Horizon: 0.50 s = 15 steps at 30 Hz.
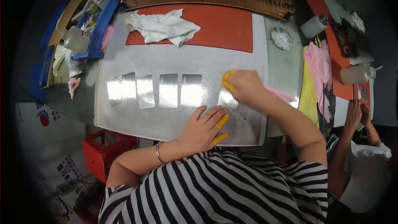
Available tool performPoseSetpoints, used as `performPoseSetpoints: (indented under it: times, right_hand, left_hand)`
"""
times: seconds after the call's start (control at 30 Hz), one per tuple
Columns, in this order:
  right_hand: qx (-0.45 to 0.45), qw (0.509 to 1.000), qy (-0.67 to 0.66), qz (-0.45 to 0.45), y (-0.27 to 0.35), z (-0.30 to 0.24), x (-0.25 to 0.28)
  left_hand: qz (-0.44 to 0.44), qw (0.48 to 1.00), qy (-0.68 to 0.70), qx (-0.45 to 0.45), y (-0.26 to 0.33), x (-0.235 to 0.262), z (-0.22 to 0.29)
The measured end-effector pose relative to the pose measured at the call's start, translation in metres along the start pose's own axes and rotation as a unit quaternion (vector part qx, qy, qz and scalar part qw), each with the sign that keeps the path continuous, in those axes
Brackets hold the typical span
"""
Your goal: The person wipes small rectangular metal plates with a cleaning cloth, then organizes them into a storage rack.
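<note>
METAL CARD (226, 99) UNDER R HAND (246, 86), NR WORK SHEET'S (137, 125) R EDGE

R hand curled tight over card; can't tell what's gripped, fingers hide it. L hand (198, 132) loosely spread, nothing seen held, tips by card's near edge. Five similar cards (168, 91) in row, L edge to mid-sheet. Far edge: red mat (228, 29) w/ crumpled white cloth (166, 27).

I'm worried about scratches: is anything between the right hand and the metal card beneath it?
Nothing visible stands between the right hand and the metal card, apart from yellow finger covers on that hand; its underside is hidden. The left hand is by the card's lower edge, not in between.
</note>
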State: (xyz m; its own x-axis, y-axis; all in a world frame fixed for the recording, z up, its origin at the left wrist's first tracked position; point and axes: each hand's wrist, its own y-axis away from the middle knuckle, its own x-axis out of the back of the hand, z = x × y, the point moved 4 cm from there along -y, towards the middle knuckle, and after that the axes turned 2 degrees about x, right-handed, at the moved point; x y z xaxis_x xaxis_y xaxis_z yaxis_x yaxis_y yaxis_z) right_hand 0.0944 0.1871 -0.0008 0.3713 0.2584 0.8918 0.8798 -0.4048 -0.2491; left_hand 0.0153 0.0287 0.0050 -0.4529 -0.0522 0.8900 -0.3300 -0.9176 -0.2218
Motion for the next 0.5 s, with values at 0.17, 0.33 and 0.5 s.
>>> performPoseSetpoints:
  times: [0.17,0.33,0.5]
  right_hand:
    - [0.004,1.0,0.01,-0.005,0.003,0.004,0.007]
    - [0.007,1.0,0.021,0.01,0.019,0.016,0.019]
    - [0.037,0.998,-0.016,-0.04,0.053,-0.017,0.011]
  left_hand:
    - [0.003,1.0,-0.007,0.001,-0.002,0.002,0.001]
    - [0.007,1.0,-0.005,0.017,-0.005,0.002,-0.001]
    - [-0.003,1.0,-0.006,0.017,-0.004,0.0,-0.003]
